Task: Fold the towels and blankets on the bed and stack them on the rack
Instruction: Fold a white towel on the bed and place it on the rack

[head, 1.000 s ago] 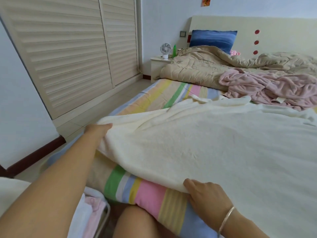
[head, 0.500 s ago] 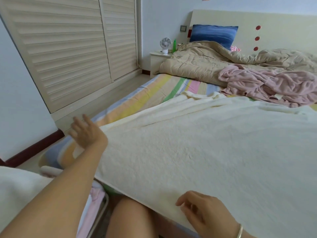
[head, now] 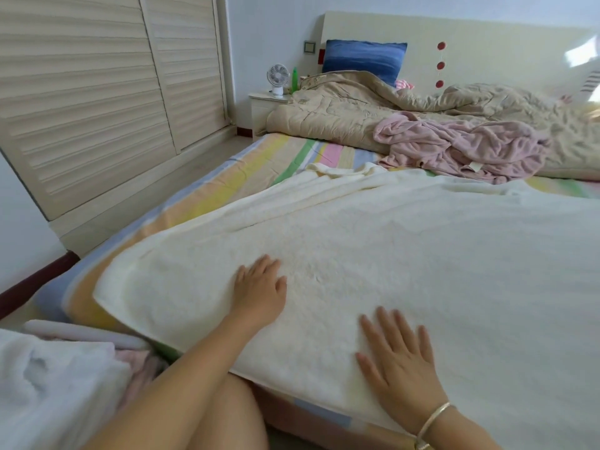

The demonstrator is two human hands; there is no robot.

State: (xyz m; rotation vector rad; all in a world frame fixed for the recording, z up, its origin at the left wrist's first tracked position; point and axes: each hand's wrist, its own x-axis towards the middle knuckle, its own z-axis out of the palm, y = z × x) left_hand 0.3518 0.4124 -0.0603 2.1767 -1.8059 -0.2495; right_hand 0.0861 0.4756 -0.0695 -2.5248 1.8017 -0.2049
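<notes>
A large cream blanket (head: 406, 241) lies spread flat over the near half of the bed, its near edge hanging over the mattress side. My left hand (head: 259, 292) presses flat on it with straight fingers, near its left part. To the right, by the near edge, my right hand (head: 397, 355) lies flat on the blanket too, fingers spread, a bracelet on the wrist. A crumpled pink blanket (head: 461, 146) sits further back on the bed. Folded white and pink cloths (head: 61, 381) are stacked on a rack at the lower left.
The bed has a striped pastel sheet (head: 259, 164). A beige quilt (head: 357, 108) and a blue pillow (head: 363, 60) lie at the headboard. A nightstand (head: 264, 107) with a small fan stands by the wall. Louvred wardrobe doors (head: 97, 92) line the left side.
Both hands let go of the cream blanket's near edge and corner, which dropped flat. They then moved onto the blanket's top and now press on it with flat palms.
</notes>
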